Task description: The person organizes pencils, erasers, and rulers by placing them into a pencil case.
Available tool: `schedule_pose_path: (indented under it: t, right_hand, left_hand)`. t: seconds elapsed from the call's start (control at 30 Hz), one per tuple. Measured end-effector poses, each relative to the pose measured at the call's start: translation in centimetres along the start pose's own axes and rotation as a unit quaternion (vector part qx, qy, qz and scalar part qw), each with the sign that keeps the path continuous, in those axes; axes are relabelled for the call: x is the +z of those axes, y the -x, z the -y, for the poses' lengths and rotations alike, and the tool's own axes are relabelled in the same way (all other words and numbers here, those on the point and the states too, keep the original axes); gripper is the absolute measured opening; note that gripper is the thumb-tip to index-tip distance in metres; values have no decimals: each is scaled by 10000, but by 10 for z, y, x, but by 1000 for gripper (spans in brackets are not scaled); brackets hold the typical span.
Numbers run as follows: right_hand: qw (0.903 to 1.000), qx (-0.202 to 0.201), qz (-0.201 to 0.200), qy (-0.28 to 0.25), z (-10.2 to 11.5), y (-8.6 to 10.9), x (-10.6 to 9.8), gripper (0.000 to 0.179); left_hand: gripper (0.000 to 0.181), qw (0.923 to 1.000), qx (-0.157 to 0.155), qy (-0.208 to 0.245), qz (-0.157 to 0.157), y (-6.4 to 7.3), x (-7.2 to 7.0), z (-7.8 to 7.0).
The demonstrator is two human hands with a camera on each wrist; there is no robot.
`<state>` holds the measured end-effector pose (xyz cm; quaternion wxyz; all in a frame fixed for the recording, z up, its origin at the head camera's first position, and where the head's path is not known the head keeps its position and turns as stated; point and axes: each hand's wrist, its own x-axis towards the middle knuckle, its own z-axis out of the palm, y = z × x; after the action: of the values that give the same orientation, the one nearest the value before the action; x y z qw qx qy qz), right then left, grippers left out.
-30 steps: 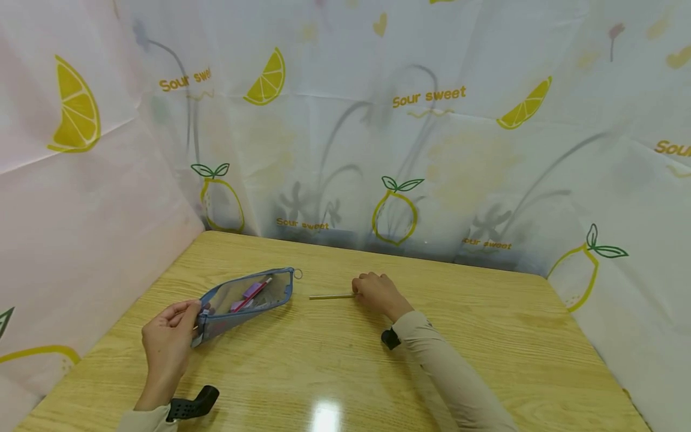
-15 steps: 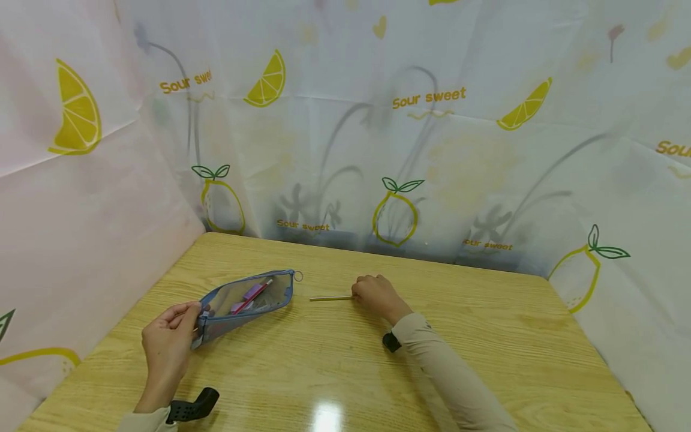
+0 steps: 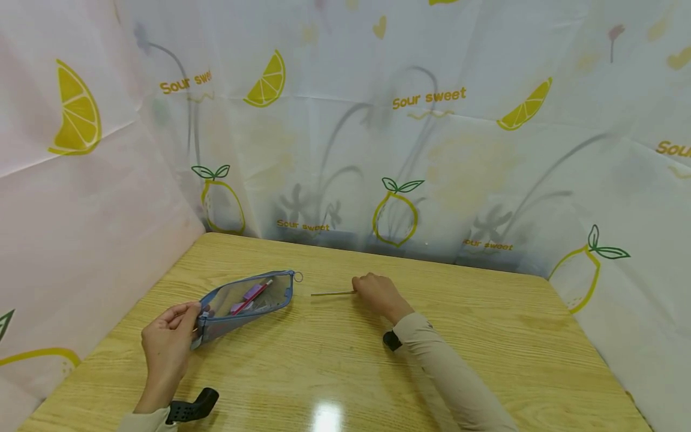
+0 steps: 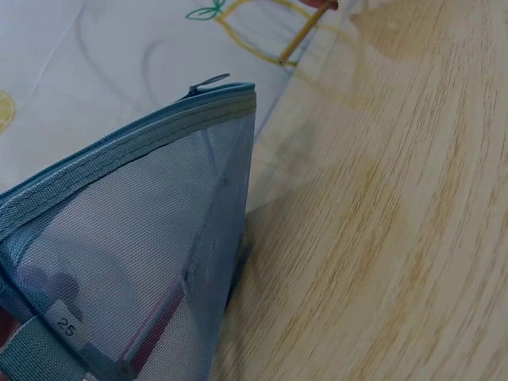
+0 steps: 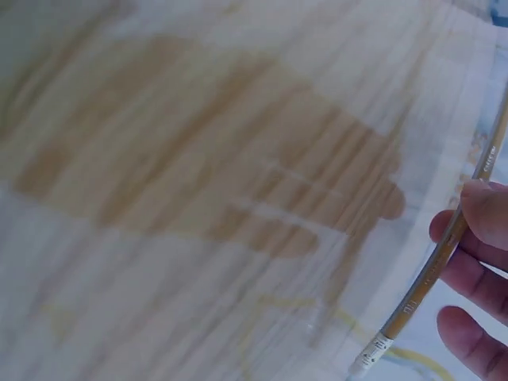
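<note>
My left hand (image 3: 168,336) pinches the near left end of a blue mesh zip pencil case (image 3: 229,326), which gapes at the top on the left of the table. Inside it lie a slim red pencil-like stick (image 3: 258,293) and pale purple blocks (image 3: 251,291); some contents blur behind the mesh. To the right of the case, my right hand (image 3: 380,296) pinches a gold-brown pencil (image 3: 332,293) between thumb and fingers, one end pointing toward the case. A white eraser end (image 5: 371,354) shows on this pencil (image 5: 425,287) in the right wrist view.
The wooden table (image 3: 324,354) reaches back to a white curtain (image 3: 335,138) printed with lemons, which also lines both sides. A metal zip ring (image 3: 299,276) sticks out from the case's far end.
My right hand lifts the pencil very slightly between half a second ago and now. The left hand and the pencil case stay in place.
</note>
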<state>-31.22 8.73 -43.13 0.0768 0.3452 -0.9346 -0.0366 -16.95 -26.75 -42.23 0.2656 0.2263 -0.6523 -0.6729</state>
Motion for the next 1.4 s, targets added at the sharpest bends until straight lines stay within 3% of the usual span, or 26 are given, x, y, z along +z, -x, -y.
schedule_pose_path:
  t: [0.17,0.6,1.03,1.4]
  right_hand:
    - [9995,48,21,-327,-3,1,-1,5]
    - [9950,-621,-645,-431,-8,5,-1,10]
    - [9953,-502,-759,-336,-11,7,0,21]
    - [9881,-567,-1399,-296,-12,13,-3,10]
  left_hand:
    - [8,9999,-32,85,-47,1,0,-1]
    - [10,9999,86,52,-25,-1,0,1]
    - [10,10000,43,0,22,0,0,-1]
    - [10,10000,-2,37,34,0,0,-1]
